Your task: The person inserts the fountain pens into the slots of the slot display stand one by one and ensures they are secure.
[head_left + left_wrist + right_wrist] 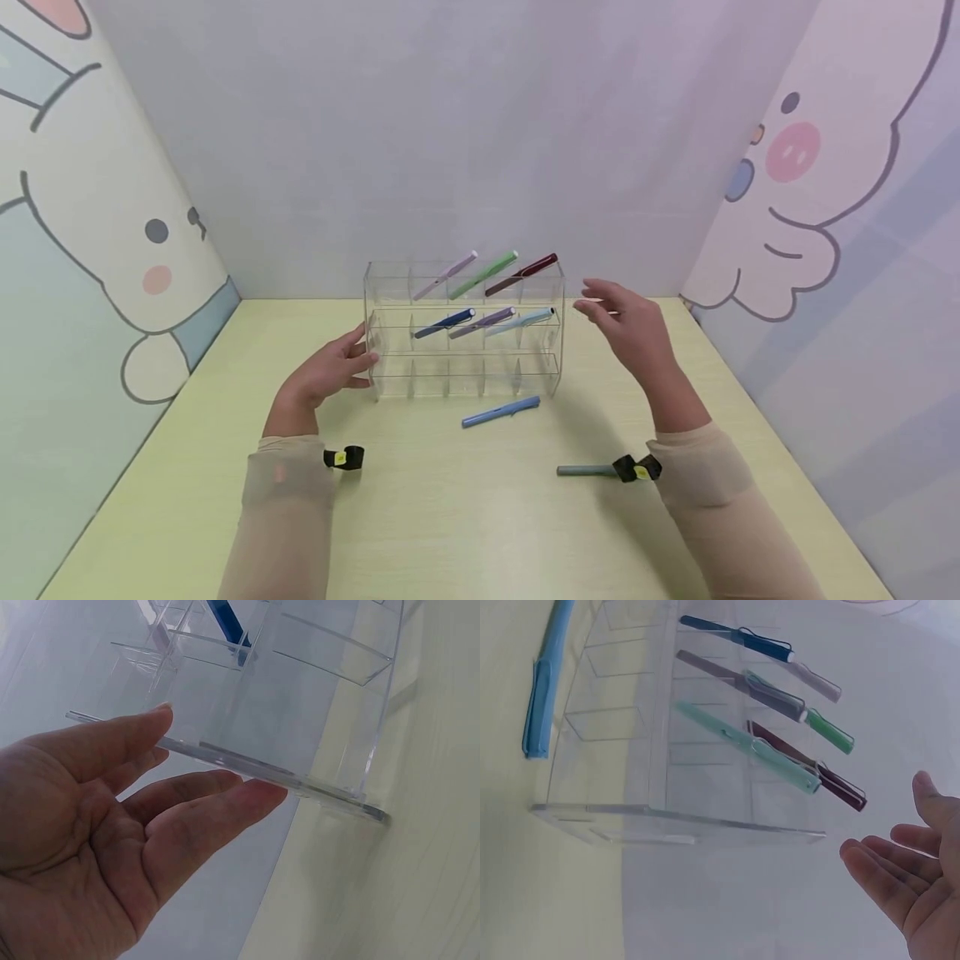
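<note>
A clear acrylic display rack [465,364] with three tiers stands on the table. My left hand [330,367] holds its left side panel, the thumb and fingers on either side of the panel edge in the left wrist view. Lilac [446,276], green [483,275] and dark red [521,275] pens lean in the top tier. Dark blue [444,323], purple [482,322] and pale blue [521,321] pens lean in the middle tier. Beyond the rack's right side, my right hand [626,321] is raised with fingers loosely bent and nothing in them.
A blue pen [501,412] lies on the table just in front of the rack. Nearer my right sleeve lies a grey-green pen [585,471], partly hidden by the wrist camera [637,468]. Walls with cartoon figures [795,167] enclose the table on both sides.
</note>
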A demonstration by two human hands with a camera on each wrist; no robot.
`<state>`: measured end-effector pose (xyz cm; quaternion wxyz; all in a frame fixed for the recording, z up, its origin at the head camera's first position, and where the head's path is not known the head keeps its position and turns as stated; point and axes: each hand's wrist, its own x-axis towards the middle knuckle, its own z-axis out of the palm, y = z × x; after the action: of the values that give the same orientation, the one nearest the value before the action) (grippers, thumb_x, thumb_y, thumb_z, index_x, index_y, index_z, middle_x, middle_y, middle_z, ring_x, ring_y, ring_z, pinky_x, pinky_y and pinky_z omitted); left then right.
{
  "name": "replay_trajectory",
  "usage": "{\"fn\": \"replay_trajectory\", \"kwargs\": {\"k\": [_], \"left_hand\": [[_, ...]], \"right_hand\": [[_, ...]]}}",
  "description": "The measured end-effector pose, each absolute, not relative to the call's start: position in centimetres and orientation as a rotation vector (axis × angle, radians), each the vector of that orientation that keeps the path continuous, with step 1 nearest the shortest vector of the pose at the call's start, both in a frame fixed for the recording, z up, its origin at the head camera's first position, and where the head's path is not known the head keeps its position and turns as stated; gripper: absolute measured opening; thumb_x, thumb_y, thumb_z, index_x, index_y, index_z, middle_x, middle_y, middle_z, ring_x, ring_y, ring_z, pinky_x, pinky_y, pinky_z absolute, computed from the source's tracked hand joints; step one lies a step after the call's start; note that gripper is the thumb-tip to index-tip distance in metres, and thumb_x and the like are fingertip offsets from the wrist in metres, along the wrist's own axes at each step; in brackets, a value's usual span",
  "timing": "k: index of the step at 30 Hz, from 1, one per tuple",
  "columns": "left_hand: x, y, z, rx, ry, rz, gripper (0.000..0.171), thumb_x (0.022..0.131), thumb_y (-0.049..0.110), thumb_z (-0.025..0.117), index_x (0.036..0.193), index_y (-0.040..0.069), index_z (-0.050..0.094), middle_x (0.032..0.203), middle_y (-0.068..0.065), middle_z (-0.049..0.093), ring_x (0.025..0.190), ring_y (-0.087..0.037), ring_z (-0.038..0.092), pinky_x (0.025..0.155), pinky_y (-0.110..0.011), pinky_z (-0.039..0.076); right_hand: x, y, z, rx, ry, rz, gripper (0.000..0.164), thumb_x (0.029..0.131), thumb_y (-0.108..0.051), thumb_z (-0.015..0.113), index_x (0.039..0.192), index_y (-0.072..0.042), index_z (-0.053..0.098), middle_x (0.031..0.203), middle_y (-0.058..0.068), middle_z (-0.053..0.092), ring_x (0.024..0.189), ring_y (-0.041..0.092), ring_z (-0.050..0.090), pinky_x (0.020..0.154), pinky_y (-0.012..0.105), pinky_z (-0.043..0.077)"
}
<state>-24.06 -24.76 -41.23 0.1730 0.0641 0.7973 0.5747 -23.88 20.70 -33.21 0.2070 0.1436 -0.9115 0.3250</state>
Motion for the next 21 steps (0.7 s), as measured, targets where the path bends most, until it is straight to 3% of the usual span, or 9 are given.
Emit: {"fn": "replay_trajectory", "kwargs": {"k": [7, 14, 21], "left_hand": [[-24.0, -24.8, -41.3, 0.202, 2.267, 1.629, 0.074, 0.103, 0.022, 0.052, 0.158, 0.038, 0.005, 0.157, -0.019, 0.032, 0.13, -0.043, 0.05, 0.099, -0.047, 0.052], [-23.9, -24.7, -41.2, 0.203, 2.269, 1.612, 0.074, 0.103, 0.023, 0.052, 0.158, 0.038, 0.004, 0.158, -0.019, 0.03, 0.129, -0.042, 0.051, 0.101, -0.048, 0.051], [-23.9, -24.7, -41.0, 0.217, 2.249, 1.635, 0.074, 0.104, 0.021, 0.051, 0.158, 0.036, 0.004, 0.157, -0.019, 0.032, 0.131, -0.044, 0.048, 0.099, -0.048, 0.052]], "right_hand": [[-21.1, 24.5, -33.1, 0.354, -2.605, 0.885, 0.036, 0.1, -0.038, 0.057, 0.126, -0.015, 0.065, 0.107, 0.003, 0.074, 0.087, 0.02, 0.073, 0.076, 0.038, 0.059], [-18.3, 28.2, -35.4, 0.416, -2.825, 0.773, 0.036, 0.097, -0.041, 0.061, 0.12, -0.014, 0.067, 0.107, 0.006, 0.073, 0.095, 0.028, 0.07, 0.077, 0.048, 0.058], [-16.6, 29.7, -38.6, 0.555, -3.055, 0.812, 0.038, 0.094, -0.038, 0.065, 0.121, -0.011, 0.066, 0.111, 0.006, 0.07, 0.099, 0.022, 0.067, 0.081, 0.041, 0.058]]}}
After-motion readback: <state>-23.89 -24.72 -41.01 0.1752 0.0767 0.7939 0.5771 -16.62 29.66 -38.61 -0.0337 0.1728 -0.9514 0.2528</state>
